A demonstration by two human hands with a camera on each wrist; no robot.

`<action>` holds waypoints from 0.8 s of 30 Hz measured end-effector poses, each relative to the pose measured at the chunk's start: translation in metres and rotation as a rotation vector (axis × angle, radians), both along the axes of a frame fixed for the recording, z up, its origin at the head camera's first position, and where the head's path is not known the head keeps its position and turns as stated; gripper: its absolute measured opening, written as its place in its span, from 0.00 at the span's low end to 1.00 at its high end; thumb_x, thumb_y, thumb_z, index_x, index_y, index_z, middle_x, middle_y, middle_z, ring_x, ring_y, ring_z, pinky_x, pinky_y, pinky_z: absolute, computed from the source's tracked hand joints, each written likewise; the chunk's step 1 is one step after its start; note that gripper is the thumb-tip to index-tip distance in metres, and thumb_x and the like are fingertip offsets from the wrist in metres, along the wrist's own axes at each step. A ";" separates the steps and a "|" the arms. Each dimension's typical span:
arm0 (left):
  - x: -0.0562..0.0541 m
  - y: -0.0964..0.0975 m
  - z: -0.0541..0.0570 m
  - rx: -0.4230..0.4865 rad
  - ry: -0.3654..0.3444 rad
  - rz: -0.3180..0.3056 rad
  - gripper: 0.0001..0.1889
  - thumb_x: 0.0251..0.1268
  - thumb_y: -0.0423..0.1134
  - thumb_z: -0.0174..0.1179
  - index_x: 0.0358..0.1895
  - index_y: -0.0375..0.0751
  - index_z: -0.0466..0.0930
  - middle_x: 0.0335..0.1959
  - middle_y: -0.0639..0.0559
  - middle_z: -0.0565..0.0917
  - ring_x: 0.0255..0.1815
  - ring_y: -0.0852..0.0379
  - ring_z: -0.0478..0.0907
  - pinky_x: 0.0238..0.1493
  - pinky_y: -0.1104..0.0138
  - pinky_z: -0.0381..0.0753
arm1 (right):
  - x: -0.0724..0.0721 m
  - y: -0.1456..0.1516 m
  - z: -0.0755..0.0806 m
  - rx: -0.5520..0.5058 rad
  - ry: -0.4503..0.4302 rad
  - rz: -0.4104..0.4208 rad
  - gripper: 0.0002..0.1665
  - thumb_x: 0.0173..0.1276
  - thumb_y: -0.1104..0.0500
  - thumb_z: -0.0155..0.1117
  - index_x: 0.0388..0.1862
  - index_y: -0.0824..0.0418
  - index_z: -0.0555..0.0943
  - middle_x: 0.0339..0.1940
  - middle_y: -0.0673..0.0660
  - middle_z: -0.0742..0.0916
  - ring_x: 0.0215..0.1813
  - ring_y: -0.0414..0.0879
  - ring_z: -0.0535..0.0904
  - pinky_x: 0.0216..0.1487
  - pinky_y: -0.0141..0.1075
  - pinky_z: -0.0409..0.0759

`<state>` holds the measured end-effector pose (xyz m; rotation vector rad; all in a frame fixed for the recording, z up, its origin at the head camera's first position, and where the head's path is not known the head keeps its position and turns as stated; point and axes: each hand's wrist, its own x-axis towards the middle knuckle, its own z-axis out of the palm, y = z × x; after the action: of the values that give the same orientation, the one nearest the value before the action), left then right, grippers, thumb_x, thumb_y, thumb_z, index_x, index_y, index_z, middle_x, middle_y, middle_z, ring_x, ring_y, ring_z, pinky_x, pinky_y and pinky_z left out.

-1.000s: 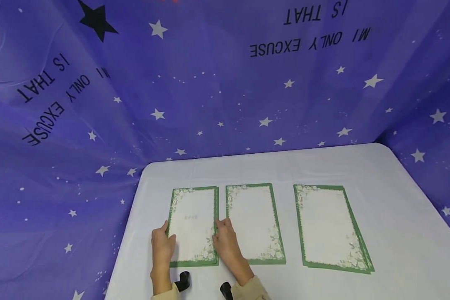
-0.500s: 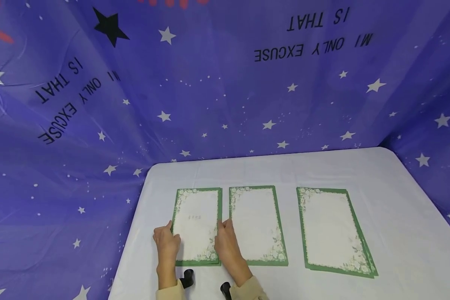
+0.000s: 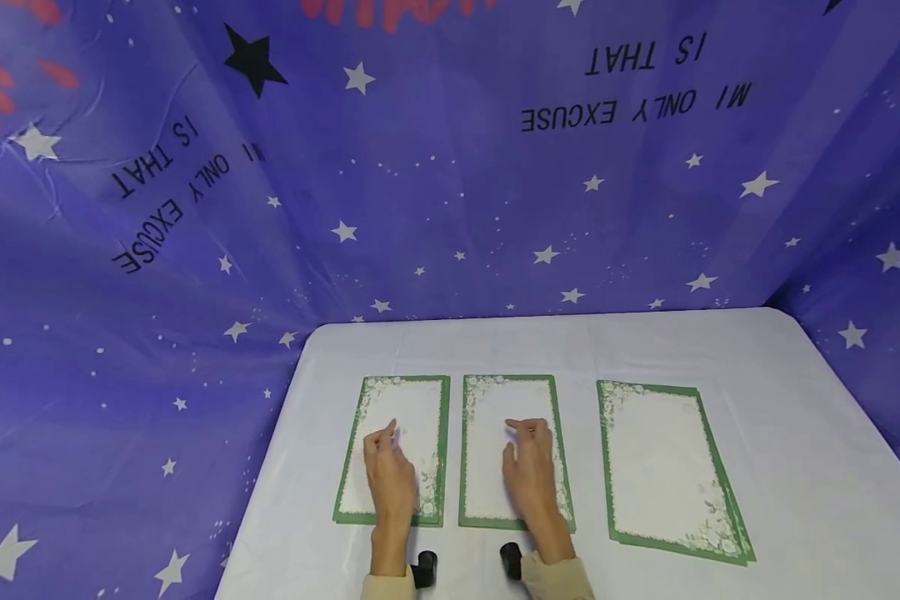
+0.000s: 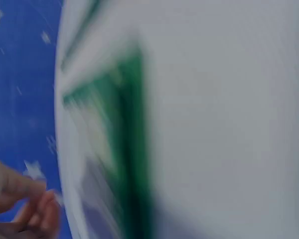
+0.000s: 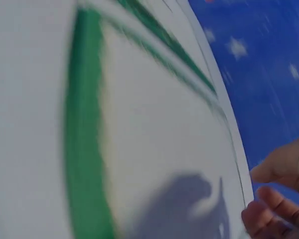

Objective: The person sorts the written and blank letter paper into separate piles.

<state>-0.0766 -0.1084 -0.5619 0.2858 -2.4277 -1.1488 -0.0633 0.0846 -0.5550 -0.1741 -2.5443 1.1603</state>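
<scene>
I see the right hand (image 3: pixel 531 471) above the middle stack (image 3: pixel 486 450), the left hand (image 3: pixel 392 483) above the paper stack (image 3: pixel 422 408) just left of it, fingers loosely bent, holding nothing. A low, brushing fingertip could skew either unweighted pile, I'd judge.

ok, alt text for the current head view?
A person's left hand is over the left floral-bordered paper, the right hand over the middle paper; neither holds anything. The right paper lies untouched on a white table, before purple star-print fabric.
</scene>
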 end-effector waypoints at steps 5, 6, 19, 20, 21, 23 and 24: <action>-0.002 0.040 0.019 0.161 -0.159 -0.205 0.17 0.75 0.20 0.51 0.62 0.19 0.77 0.50 0.33 0.79 0.51 0.38 0.80 0.54 0.48 0.81 | 0.008 0.055 0.009 -0.033 -0.166 -0.125 0.22 0.67 0.73 0.60 0.58 0.83 0.79 0.53 0.76 0.76 0.59 0.71 0.71 0.58 0.61 0.73; -0.001 0.046 0.021 0.171 -0.185 -0.233 0.16 0.76 0.20 0.50 0.62 0.18 0.77 0.50 0.31 0.80 0.52 0.36 0.80 0.55 0.47 0.81 | 0.009 0.061 0.010 -0.037 -0.194 -0.130 0.22 0.67 0.73 0.60 0.58 0.85 0.78 0.53 0.77 0.76 0.59 0.73 0.71 0.58 0.62 0.73; 0.007 0.080 0.025 0.093 -0.289 -0.250 0.16 0.72 0.23 0.51 0.55 0.11 0.79 0.48 0.22 0.79 0.43 0.34 0.78 0.45 0.46 0.80 | 0.013 0.067 0.006 -0.071 -0.186 -0.108 0.22 0.64 0.74 0.62 0.55 0.89 0.77 0.42 0.77 0.77 0.48 0.70 0.76 0.52 0.61 0.75; 0.007 0.080 0.025 0.089 -0.294 -0.246 0.16 0.71 0.23 0.52 0.54 0.12 0.80 0.46 0.23 0.79 0.40 0.36 0.77 0.43 0.47 0.79 | 0.013 0.067 0.006 -0.074 -0.184 -0.109 0.22 0.64 0.74 0.62 0.55 0.89 0.78 0.42 0.76 0.77 0.48 0.70 0.76 0.52 0.61 0.75; 0.006 0.080 0.025 0.087 -0.303 -0.241 0.16 0.71 0.24 0.52 0.54 0.13 0.80 0.45 0.25 0.79 0.39 0.38 0.76 0.41 0.49 0.79 | 0.013 0.068 0.005 -0.075 -0.183 -0.110 0.22 0.64 0.74 0.63 0.55 0.88 0.78 0.43 0.76 0.77 0.48 0.70 0.76 0.52 0.61 0.75; 0.005 0.079 0.025 0.097 -0.305 -0.237 0.16 0.69 0.24 0.53 0.54 0.14 0.81 0.43 0.27 0.79 0.36 0.43 0.74 0.37 0.53 0.75 | 0.012 0.068 0.005 -0.078 -0.185 -0.111 0.23 0.64 0.74 0.63 0.56 0.87 0.78 0.44 0.77 0.77 0.49 0.71 0.76 0.53 0.61 0.74; 0.005 0.079 0.026 0.104 -0.302 -0.242 0.17 0.69 0.24 0.54 0.54 0.14 0.81 0.43 0.28 0.79 0.35 0.45 0.72 0.35 0.54 0.74 | 0.011 0.067 0.005 -0.078 -0.185 -0.112 0.23 0.64 0.74 0.63 0.57 0.87 0.78 0.45 0.77 0.77 0.50 0.72 0.75 0.54 0.61 0.74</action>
<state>-0.0714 -0.0294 -0.5363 0.2144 -2.7281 -1.4290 -0.0522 0.1518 -0.5500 -0.4563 -2.6086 1.2525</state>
